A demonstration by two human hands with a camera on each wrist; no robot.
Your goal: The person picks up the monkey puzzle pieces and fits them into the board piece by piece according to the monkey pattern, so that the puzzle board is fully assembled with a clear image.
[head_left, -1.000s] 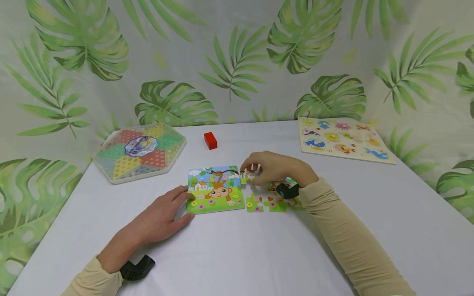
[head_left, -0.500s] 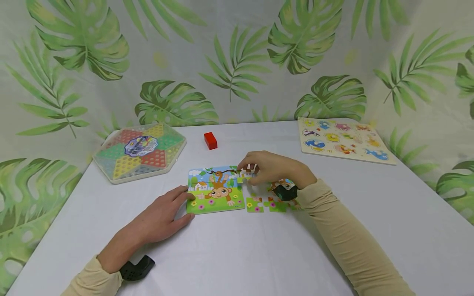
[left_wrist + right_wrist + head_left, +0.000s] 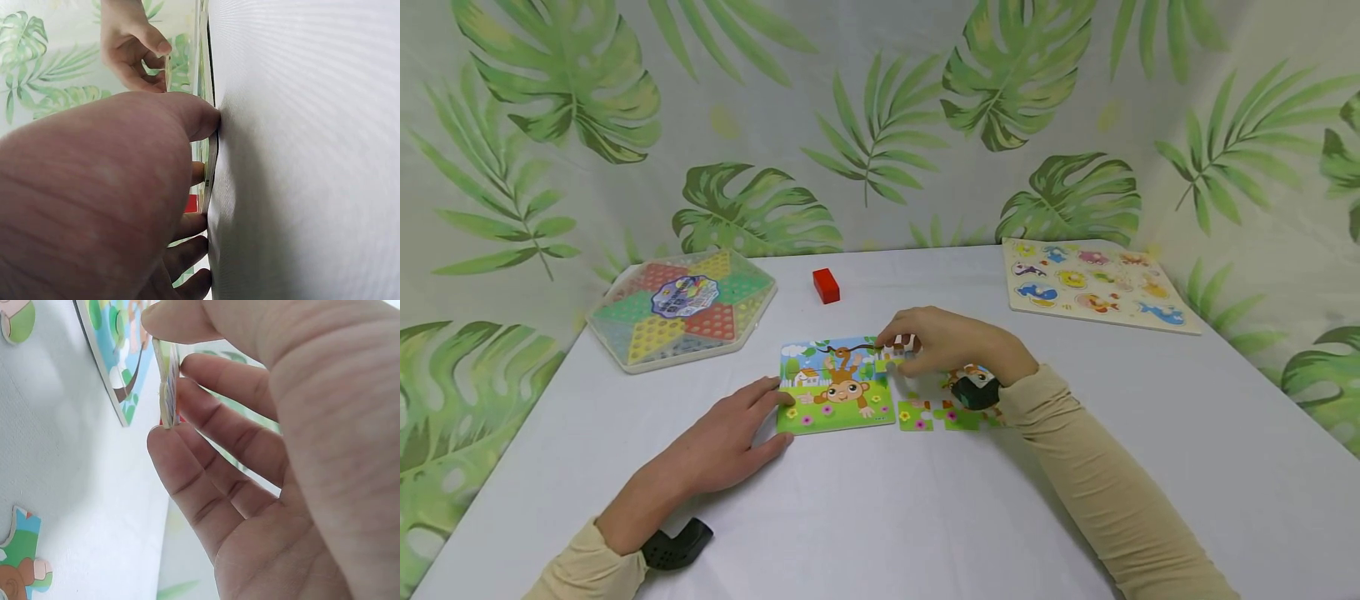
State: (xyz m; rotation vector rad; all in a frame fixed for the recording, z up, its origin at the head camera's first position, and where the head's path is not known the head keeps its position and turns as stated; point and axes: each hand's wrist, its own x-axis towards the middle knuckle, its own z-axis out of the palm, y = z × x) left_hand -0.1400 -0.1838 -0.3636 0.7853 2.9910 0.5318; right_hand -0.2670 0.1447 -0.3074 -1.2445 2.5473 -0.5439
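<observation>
In the head view, a picture board (image 3: 831, 408) with a cartoon monkey, house and flowers lies flat on the white table. My left hand (image 3: 730, 442) rests at its left side, the thumb near the lower left corner and a fingertip on the edge. My right hand (image 3: 955, 342) pinches a jigsaw piece (image 3: 883, 365) between thumb and fingertips, overlapping the board's upper right edge. The right wrist view shows this jigsaw piece (image 3: 167, 387) edge-on, apart from the board (image 3: 103, 356). Several loose jigsaw pieces (image 3: 917, 415) lie right of the board, partly hidden by my right wrist.
A hexagonal Chinese checkers board (image 3: 685, 312) sits at the back left. A red block (image 3: 826, 286) stands behind the picture board. At the back right lies a wooden sea-animal puzzle (image 3: 1097, 286). A leaf-patterned curtain (image 3: 880, 125) hangs behind the table.
My right hand has shifted left with the jigsaw piece, from beside the board to over its upper right edge. My left hand stays in place.
</observation>
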